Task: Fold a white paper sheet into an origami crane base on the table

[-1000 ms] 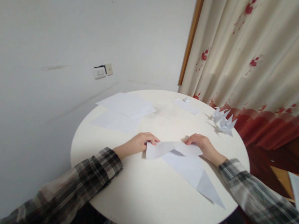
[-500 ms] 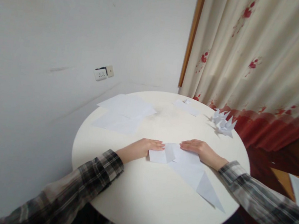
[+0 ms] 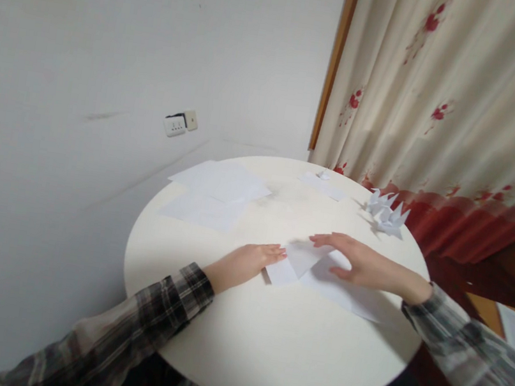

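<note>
A pale wall (image 3: 141,27) stands beyond the folded paper (image 3: 280,274), to its left, and a floral curtain (image 3: 447,86) hangs beyond it, to the right. The round white bench (image 3: 235,344) lies beneath it. Overlapping white sheets (image 3: 215,183) lie beyond the folded paper, leftward; a loose sheet (image 3: 345,298) lies just to its right, partly under the right hand (image 3: 356,261). That hand's grip is apart, thumb spread from fingers; whether the fingertips touch the paper's triangular flap I cannot tell. The left hand (image 3: 245,265) rests straight fingers on the paper's left end, its thumb hidden, so I cannot tell whether its grip pinches. Pointed paper figures (image 3: 388,219) stand well beyond, rightward.
</note>
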Action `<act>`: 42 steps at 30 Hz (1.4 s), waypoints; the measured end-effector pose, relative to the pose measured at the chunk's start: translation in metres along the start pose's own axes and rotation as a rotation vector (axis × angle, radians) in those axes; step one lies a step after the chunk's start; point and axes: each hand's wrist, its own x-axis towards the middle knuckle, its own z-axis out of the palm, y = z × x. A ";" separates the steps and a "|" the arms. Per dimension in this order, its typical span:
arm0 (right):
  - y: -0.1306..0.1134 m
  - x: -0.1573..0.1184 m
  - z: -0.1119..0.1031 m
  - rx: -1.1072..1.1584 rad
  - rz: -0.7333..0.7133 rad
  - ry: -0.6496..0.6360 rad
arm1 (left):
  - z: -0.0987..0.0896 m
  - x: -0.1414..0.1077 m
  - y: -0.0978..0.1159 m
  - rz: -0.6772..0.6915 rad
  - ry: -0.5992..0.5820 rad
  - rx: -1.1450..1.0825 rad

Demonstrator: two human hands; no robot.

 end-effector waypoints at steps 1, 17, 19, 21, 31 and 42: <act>-0.008 0.003 0.007 -0.045 -0.027 -0.006 | 0.000 0.001 0.001 -0.006 0.002 0.018; -0.039 0.037 0.099 -0.379 -0.245 0.144 | -0.018 -0.018 -0.014 -0.040 0.129 -0.149; -0.038 0.036 0.101 -0.363 -0.252 0.153 | -0.020 -0.025 -0.018 -0.043 0.153 -0.160; -0.038 0.035 0.101 -0.339 -0.251 0.155 | -0.020 -0.031 -0.021 -0.050 0.157 -0.149; -0.035 0.037 0.101 -0.268 -0.317 0.176 | -0.024 -0.033 -0.021 0.026 0.028 0.074; -0.033 0.035 0.099 -0.049 -0.202 0.156 | -0.025 -0.034 -0.014 0.055 0.086 0.114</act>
